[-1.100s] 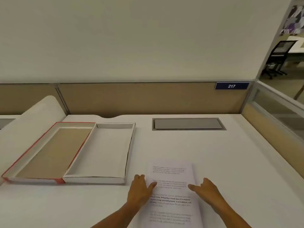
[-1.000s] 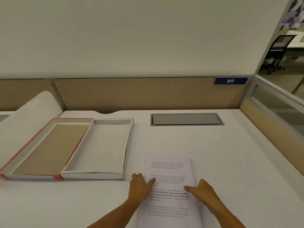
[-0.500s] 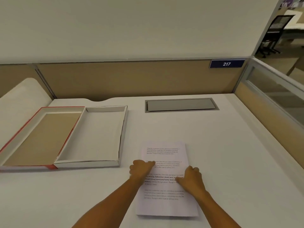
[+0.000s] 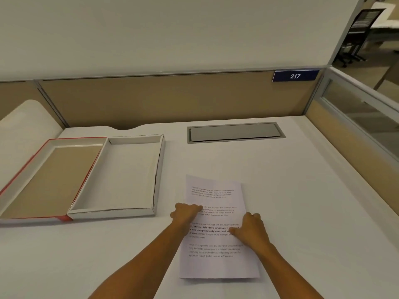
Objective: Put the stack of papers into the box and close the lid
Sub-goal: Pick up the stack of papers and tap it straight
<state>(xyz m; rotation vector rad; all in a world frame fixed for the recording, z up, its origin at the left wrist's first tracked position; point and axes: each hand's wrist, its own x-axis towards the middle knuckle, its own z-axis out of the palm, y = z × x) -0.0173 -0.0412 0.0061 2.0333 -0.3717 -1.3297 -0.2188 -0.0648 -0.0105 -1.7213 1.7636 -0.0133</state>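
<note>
Two hands of mine are down on the stack of papers [image 4: 216,225], seen from the one camera on my head. My left hand [image 4: 186,213] sits at the stack's left edge about halfway up the page, fingers curled under and knuckles up, thumb lying across the printed top sheet; it looks like a pinch on the edge, though whether my fingertips have got beneath the sheets is hidden from me. My right hand [image 4: 250,228] is at the right edge a little nearer to me, likewise curled over the margin, thumb pointing left across a line of bold text, pressing on the top sheet; again I cannot tell if any paper is truly caught between thumb and fingers. Neither hand is spread flat, both are half-closed. The stack lies flat on the white desk [image 4: 302,201], slightly turned, just to the right of the box [image 4: 121,175] and not touching it. That box is a shallow white tray standing open, nothing inside. Its lid [image 4: 49,178], red-edged with a brown inner face, lies upturned against the box's left wall. Farther back, a grey cable hatch [image 4: 235,133] is set into the desk, and a blue plate marked 217 [image 4: 295,76] hangs on the tan partition [image 4: 162,98].
</note>
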